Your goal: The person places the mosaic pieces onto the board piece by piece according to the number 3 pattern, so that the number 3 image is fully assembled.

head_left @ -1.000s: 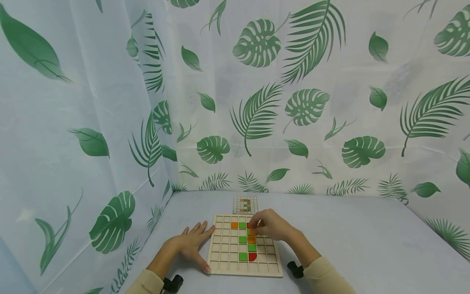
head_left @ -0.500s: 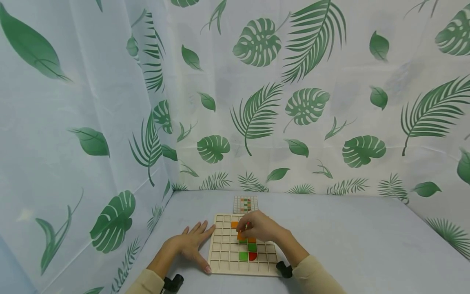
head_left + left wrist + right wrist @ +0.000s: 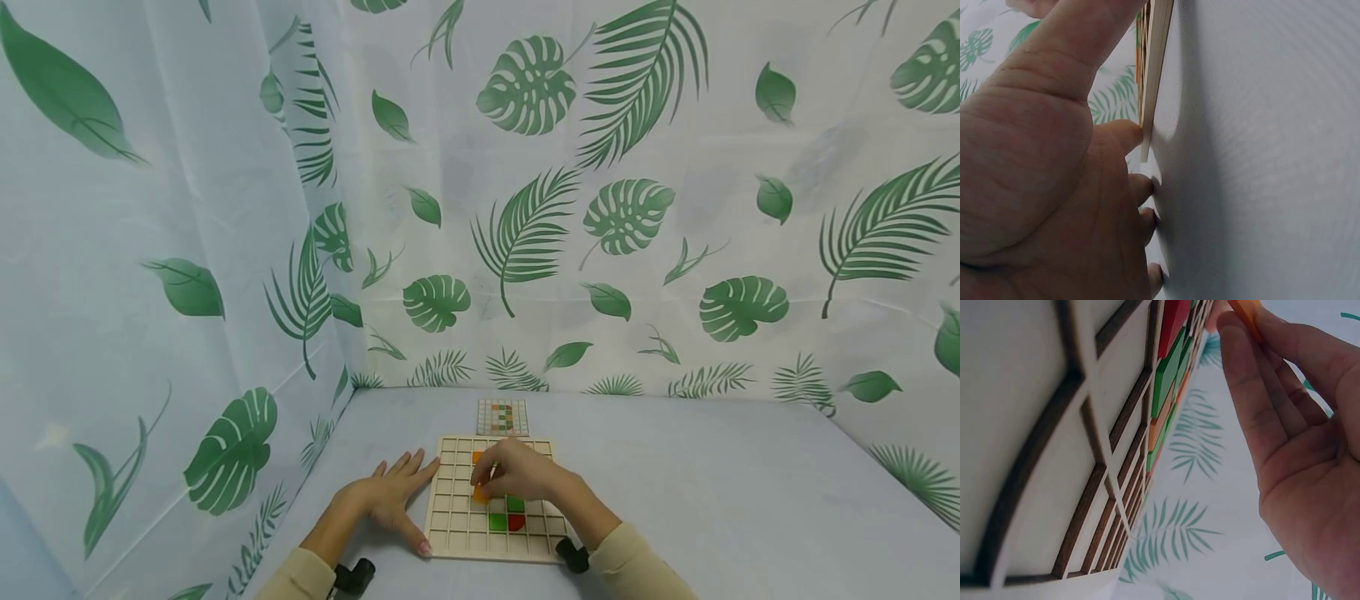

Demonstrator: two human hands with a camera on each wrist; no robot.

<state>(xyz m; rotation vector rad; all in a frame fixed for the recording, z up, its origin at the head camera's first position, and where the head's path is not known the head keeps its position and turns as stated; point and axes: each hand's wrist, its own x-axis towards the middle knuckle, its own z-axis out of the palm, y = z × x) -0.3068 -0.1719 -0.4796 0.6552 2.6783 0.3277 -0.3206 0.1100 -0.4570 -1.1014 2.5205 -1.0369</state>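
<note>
A pale wooden grid board (image 3: 450, 525) lies on the table with several coloured tiles in its cells. My right hand (image 3: 517, 471) pinches an orange tile (image 3: 480, 495) between thumb and fingers, over the middle of the board. In the right wrist view that orange tile (image 3: 1247, 315) is held off the surface. My left hand (image 3: 393, 496) lies spread at the board's left side, its thumb and index finger touching the edge. Below the right hand show a green tile (image 3: 515, 503), another green tile (image 3: 497, 522) and a round-cornered red tile (image 3: 516, 522). The right hand hides other tiles.
Behind the board lies a small card (image 3: 502, 417) printed with a grid of coloured cells. A pale cloth covers the table (image 3: 712, 492). Leaf-print curtains (image 3: 615, 250) stand at the back and left. A black wrist camera (image 3: 572, 555) overhangs the board's front right corner.
My right hand has moved left and slightly nearer with the orange tile, from the red and green tiles to the middle columns. The left hand has stayed in place.
</note>
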